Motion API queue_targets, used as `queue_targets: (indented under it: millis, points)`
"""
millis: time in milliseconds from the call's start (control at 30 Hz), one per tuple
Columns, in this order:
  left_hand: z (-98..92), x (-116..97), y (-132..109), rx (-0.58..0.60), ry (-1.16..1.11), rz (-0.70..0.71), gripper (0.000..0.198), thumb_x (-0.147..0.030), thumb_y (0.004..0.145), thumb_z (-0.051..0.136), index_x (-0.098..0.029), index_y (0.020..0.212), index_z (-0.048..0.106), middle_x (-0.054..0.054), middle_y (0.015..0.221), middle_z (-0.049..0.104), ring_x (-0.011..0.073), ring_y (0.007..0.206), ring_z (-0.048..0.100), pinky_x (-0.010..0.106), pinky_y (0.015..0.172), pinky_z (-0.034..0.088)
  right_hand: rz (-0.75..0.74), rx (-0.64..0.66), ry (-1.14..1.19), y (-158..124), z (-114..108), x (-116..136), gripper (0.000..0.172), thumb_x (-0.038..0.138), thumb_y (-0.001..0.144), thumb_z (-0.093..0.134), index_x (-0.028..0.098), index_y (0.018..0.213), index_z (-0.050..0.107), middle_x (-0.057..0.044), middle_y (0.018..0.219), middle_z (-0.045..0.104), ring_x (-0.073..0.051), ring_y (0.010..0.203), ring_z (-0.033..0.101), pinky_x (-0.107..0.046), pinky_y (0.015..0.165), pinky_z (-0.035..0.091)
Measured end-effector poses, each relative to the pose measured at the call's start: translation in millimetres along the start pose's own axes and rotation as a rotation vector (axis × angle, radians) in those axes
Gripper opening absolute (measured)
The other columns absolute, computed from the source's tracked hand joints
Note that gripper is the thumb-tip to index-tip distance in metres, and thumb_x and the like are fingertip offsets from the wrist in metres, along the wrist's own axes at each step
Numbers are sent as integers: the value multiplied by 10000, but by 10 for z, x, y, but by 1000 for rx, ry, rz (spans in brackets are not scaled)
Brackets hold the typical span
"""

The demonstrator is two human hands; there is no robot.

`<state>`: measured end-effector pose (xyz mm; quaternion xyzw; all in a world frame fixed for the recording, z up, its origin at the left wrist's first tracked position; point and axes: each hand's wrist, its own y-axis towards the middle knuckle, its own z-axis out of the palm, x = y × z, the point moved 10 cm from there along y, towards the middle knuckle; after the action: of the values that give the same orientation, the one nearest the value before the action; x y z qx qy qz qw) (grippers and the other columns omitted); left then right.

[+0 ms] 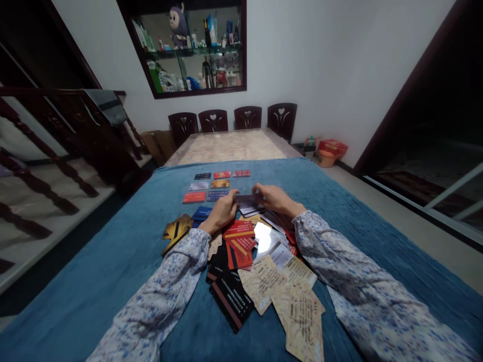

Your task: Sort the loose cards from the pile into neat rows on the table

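Note:
Both of my hands meet over a blue cloth (113, 261) and pinch one grey card (246, 199) between them. My left hand (222, 211) grips its left end, my right hand (274, 198) its right end, fingers closed on it. Under and in front of my wrists lies a loose heap of cards (256, 266): red, black, beige and shiny ones, overlapping. Beyond my hands several cards (211, 186) lie flat in neat rows, red, blue, white and dark. Two gold-and-black cards (176, 230) sit to the left of the heap.
The cloth covers the near end of a long table (230, 146) with a marbled top. Four dark chairs (232, 119) stand at its far end under a wall cabinet (192, 48). A stair railing (56, 146) runs on the left; a red basket (331, 151) sits on the floor at right.

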<state>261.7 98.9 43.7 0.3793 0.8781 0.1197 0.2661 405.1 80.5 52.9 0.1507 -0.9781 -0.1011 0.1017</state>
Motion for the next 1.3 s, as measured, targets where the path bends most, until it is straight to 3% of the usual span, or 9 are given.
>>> queue_targets:
  millis: [200,433,1000,1300]
  points:
    - [54,56,-9,31,41,-33,396,-100,913,500,-190,1296,544,104,974,776,252,882,752,340,829,556,40,-6,9,-6,17,-8,315,195,945,533,229,1250,605,-53,1000,790,-202,886,706,-250,679,356]
    - [120,63,-18,75,71,-31,495,-77,833,559,-165,1318,514,101,966,735,259,894,724,346,826,555,83,25,13,-10,83,-35,418,173,902,584,215,1318,567,-64,985,792,-212,871,712,-252,661,351]
    - [129,146,-14,33,-18,-84,533,-50,818,628,-158,1326,508,109,1096,708,252,1019,690,365,922,539,5,-28,181,26,151,-61,532,168,797,703,150,1310,565,-113,1097,743,-213,922,686,-263,777,448]
    - [94,138,-13,43,-18,-138,558,-66,832,643,-138,1370,514,98,1015,729,262,992,712,353,902,546,49,-52,128,26,128,-122,536,190,812,711,165,1337,604,-116,1109,755,-234,980,693,-283,806,457]
